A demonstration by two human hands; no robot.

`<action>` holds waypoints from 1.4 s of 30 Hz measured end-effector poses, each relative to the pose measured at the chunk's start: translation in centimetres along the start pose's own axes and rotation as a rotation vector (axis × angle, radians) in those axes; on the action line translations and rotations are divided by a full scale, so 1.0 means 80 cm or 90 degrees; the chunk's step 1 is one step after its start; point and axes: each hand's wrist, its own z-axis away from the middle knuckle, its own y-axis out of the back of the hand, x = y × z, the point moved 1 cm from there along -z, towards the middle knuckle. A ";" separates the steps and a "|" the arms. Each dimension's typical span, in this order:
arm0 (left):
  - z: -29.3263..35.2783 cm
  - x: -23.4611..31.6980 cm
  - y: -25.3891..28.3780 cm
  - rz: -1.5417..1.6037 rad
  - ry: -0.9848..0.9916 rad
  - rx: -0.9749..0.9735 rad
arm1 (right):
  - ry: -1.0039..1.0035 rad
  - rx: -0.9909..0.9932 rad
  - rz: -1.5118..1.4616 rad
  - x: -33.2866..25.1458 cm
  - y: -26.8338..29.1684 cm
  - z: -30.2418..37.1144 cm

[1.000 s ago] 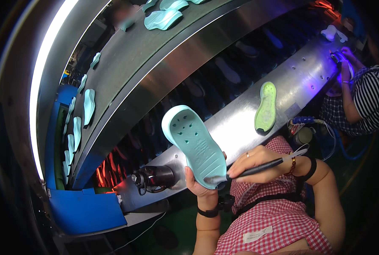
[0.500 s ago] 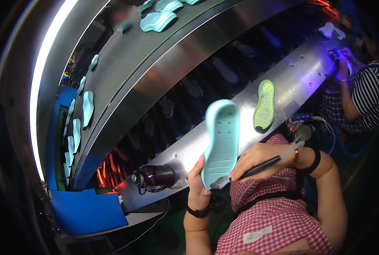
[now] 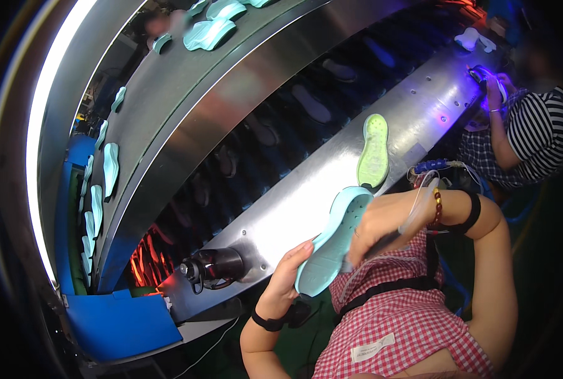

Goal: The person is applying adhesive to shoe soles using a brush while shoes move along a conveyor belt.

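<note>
Left hand (image 3: 284,273): thumb and fingers closed on the lower end of a pale turquoise, shoe-shaped moulded sole (image 3: 324,264), held tilted at the near edge of a long brushed-metal bench (image 3: 281,234). Right hand (image 3: 389,216): fingers curled round a slim dark-handled tool (image 3: 385,242), blurred, beside the sole's right rim; tip contact cannot be told. Lime-green sole with black end (image 3: 373,151) lies beyond, on the bench. Black cylindrical bottle (image 3: 221,264) near bench's left end.

A bright white light strip (image 3: 37,145) curves (the lens bends it) left of a dark conveyor belt (image 3: 161,107). A shiny metal desk (image 3: 281,227) runs diagonally, violet-lit at its far end; red light (image 3: 152,256) glows near blue panelling (image 3: 120,325).
</note>
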 end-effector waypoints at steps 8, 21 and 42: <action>0.004 -0.004 0.006 -0.007 -0.004 -0.008 | -0.070 -0.022 0.037 -0.004 0.017 0.013; -0.040 -0.030 0.010 0.200 -0.129 0.015 | -0.138 0.314 -0.234 0.040 -0.043 0.001; 0.036 0.167 -0.043 0.071 -0.612 -0.071 | -0.076 0.746 -0.570 0.046 -0.040 0.087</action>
